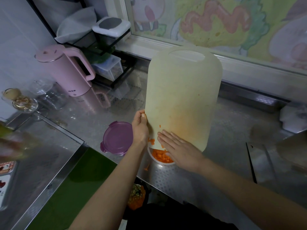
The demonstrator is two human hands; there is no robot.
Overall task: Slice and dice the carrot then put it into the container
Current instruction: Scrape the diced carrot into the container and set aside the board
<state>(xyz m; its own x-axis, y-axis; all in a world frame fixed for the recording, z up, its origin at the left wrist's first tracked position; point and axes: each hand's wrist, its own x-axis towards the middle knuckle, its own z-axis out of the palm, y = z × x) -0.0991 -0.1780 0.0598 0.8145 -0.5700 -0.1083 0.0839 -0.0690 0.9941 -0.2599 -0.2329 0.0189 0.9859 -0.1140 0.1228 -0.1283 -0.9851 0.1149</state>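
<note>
Orange diced carrot [162,157] is filling the round white container [150,153]. Above it the pale plastic cutting board [182,97] is tilting. The left hand [140,128] is clamping its fingers on the board's edge, and the right hand [181,150] is pressing flat, fingers together. Best keeping the board's corner over the container.

Kitchen clutter is seen around a steel counter [232,130].
A pink kettle [66,72] is set at the back left, with a clear glass jar [49,95] just beside it and a gold-topped glass bottle [23,103] further left. A black rack [123,67] is placed behind the kettle, a white box [111,27] is kept on its top and a clear plastic box [109,68] lower down. A painted window pane [216,22] is seen behind.
</note>
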